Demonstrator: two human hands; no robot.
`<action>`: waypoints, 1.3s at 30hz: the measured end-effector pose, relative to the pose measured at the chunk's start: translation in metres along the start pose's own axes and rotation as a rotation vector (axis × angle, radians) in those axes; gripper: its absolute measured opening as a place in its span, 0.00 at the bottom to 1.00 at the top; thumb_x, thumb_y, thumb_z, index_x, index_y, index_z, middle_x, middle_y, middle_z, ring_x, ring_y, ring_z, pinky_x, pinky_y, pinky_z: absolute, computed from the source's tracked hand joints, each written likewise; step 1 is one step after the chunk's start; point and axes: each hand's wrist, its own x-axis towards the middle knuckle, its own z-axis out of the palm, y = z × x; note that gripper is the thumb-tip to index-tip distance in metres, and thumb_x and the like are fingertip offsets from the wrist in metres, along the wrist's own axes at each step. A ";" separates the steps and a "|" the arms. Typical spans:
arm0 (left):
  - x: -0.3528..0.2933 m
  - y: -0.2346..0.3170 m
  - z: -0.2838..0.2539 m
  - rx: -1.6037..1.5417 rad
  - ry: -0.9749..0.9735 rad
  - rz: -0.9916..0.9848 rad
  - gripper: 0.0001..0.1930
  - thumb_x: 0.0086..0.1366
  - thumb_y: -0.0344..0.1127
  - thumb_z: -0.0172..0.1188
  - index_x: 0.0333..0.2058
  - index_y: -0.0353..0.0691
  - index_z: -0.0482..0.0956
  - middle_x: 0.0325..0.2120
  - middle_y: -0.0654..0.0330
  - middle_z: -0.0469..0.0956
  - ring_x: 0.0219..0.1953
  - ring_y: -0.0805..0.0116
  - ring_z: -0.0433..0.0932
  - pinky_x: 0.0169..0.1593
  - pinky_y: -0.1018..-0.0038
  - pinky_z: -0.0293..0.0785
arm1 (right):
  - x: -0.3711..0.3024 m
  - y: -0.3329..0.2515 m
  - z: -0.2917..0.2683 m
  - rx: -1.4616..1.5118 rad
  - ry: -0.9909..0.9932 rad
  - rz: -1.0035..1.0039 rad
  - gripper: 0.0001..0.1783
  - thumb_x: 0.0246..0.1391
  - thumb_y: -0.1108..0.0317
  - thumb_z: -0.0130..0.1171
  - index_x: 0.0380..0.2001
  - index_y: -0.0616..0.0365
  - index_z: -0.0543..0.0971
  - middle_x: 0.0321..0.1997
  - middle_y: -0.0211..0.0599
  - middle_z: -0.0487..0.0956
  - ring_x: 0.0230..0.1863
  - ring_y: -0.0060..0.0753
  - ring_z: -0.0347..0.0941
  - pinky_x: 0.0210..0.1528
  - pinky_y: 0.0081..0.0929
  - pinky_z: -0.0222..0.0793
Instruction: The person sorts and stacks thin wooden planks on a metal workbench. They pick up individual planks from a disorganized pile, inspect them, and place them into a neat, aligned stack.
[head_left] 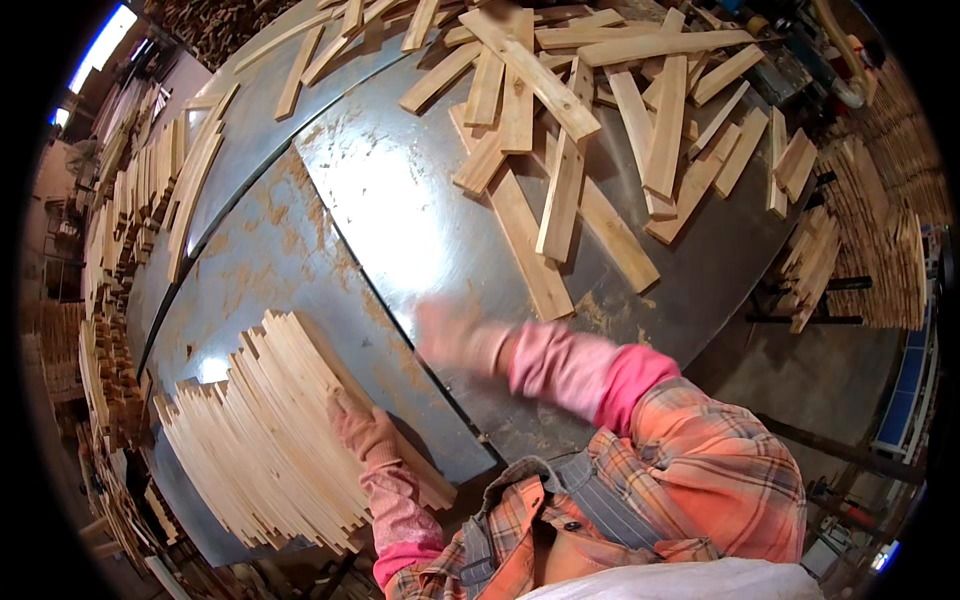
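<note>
Wooden slats (260,440), pale and narrow, stand packed side by side in a row on the metal table at the lower left. My left hand (365,432), in a pinkish glove, lies on the slat at the row's right end, fingers stretched along it. My right hand (455,338) is over the table to the right of the row, near the dark seam. Motion smears its fingers, and I cannot make out anything in them. Beyond it, loose boards (560,200) lie crisscrossed in a heap.
The metal table (370,200) has dark seams and patches of sawdust. More slats (195,190) line its left edge. Stacked boards (880,250) stand off the right side, beside a smaller bundle (812,262) on a dark frame. Machine parts (800,75) sit at the far right.
</note>
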 end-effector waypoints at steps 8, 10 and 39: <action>0.104 0.111 0.038 -0.417 0.269 0.313 0.32 0.58 0.36 0.68 0.60 0.29 0.74 0.60 0.39 0.74 0.63 0.41 0.72 0.67 0.57 0.68 | 0.006 0.196 -0.217 -0.026 0.929 0.583 0.45 0.49 0.48 0.72 0.64 0.60 0.67 0.61 0.50 0.75 0.61 0.50 0.75 0.61 0.44 0.74; 0.144 0.209 0.027 -0.474 0.112 0.433 0.33 0.61 0.40 0.68 0.63 0.31 0.73 0.62 0.39 0.73 0.64 0.42 0.71 0.68 0.58 0.68 | 0.013 0.234 -0.235 -0.182 1.089 0.415 0.49 0.50 0.45 0.71 0.68 0.58 0.64 0.64 0.50 0.74 0.63 0.51 0.74 0.62 0.45 0.73; 0.002 0.206 0.086 -1.458 -0.947 -0.182 0.26 0.59 0.28 0.66 0.58 0.37 0.74 0.41 0.57 0.81 0.39 0.64 0.82 0.45 0.68 0.79 | -0.051 0.126 -0.056 0.619 0.116 0.181 0.24 0.52 0.63 0.67 0.50 0.65 0.80 0.56 0.58 0.81 0.59 0.50 0.78 0.63 0.45 0.72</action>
